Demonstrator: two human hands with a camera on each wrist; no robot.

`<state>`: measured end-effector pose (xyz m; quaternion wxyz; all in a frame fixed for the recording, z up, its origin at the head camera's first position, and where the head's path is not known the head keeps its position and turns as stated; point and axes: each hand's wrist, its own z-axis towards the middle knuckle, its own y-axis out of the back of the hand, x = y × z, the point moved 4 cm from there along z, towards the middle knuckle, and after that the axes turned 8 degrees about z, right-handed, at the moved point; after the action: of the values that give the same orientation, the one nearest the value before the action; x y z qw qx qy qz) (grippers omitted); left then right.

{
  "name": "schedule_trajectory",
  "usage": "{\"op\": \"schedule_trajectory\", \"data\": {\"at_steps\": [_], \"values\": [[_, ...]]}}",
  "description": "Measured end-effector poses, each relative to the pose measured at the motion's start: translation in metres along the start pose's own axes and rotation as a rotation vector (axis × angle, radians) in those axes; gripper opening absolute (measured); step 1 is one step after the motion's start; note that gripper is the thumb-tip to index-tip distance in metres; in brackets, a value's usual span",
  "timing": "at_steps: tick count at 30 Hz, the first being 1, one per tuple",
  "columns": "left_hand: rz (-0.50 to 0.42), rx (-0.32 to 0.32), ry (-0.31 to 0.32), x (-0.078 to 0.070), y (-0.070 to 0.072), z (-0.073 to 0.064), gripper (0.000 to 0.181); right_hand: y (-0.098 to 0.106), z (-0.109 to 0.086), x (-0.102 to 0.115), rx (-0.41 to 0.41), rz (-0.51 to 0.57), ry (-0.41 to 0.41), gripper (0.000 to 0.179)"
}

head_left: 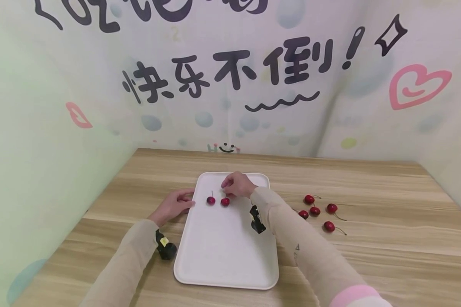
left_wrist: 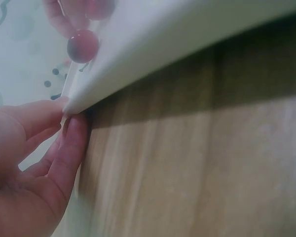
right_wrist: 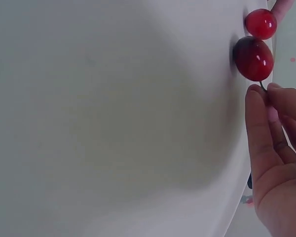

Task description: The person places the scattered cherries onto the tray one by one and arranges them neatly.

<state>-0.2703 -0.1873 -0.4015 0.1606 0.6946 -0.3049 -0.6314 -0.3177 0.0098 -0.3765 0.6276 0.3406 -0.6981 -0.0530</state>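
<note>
On a white tray [head_left: 223,251] lie two dark red cherries near the far end. My right hand [head_left: 239,184] pinches the thin stem of the right-hand cherry [head_left: 225,201] between thumb and forefinger; in the right wrist view this cherry [right_wrist: 253,58] touches the tray. Just to its left is the other cherry [head_left: 211,200], its stem pointing away from me. At the tray's left edge, my left hand [head_left: 172,206] holds the rim. The left wrist view shows the left thumb on top of the rim and fingers [left_wrist: 71,148] against its underside.
Several loose cherries [head_left: 329,226] with stems lie on the wooden table [head_left: 388,238] to the right of the tray. Behind the table's far edge hangs a white backdrop [head_left: 215,128] with black lettering. A black wrist camera [head_left: 165,247] sits beside the tray's left edge.
</note>
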Motion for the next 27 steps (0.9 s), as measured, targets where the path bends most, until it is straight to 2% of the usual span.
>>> {"op": "schedule_trajectory", "data": {"at_steps": [13,27], "values": [[-0.01,0.007,0.002,0.0,0.0,-0.001,0.044,0.0,0.004,-0.008,-0.033,0.003,-0.03,0.012],[0.007,0.0,0.01,0.0,0.0,-0.001,0.044,-0.002,0.01,-0.013,-0.028,0.025,-0.054,0.009]]}}
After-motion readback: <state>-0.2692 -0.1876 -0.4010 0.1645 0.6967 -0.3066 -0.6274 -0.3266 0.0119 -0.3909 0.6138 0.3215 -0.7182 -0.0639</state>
